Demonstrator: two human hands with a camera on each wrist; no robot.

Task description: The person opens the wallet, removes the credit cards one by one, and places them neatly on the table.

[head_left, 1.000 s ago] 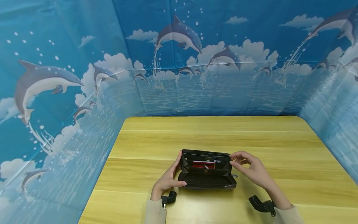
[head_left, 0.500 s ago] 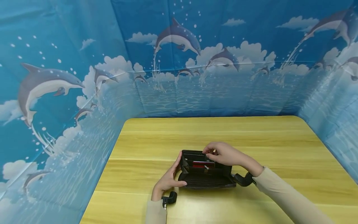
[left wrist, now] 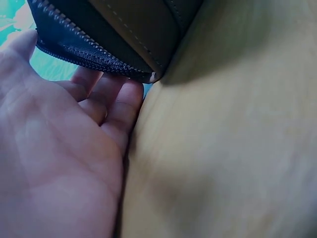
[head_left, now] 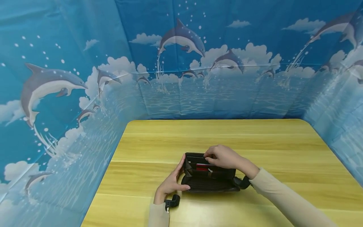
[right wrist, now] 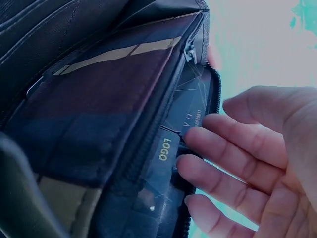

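Note:
In the head view a black zip-around wallet [head_left: 211, 184] stands spread on the table, its inside facing me. A red item [head_left: 202, 167] shows in its middle pocket. My left hand [head_left: 171, 183] holds the wallet's left end, thumb on the front flap and fingers behind; the left wrist view shows these fingers bent under the zipped edge. My right hand [head_left: 225, 156] is over the back panel. In the right wrist view its fingertips [right wrist: 187, 162] are at the slots beside a dark card [right wrist: 163, 151] marked LOGO, with the thumb apart. Nothing visible is pinched.
The yellow wood-grain table [head_left: 158, 138] surrounds the wallet. A blue dolphin-print curtain [head_left: 227, 91] hangs behind and at both sides. A silver zip pull [right wrist: 189, 53] sits at the wallet's inner pocket.
My right hand has left the wallet's right end and moved left over the back panel's card slots, then slightly further left. My left hand keeps its hold.

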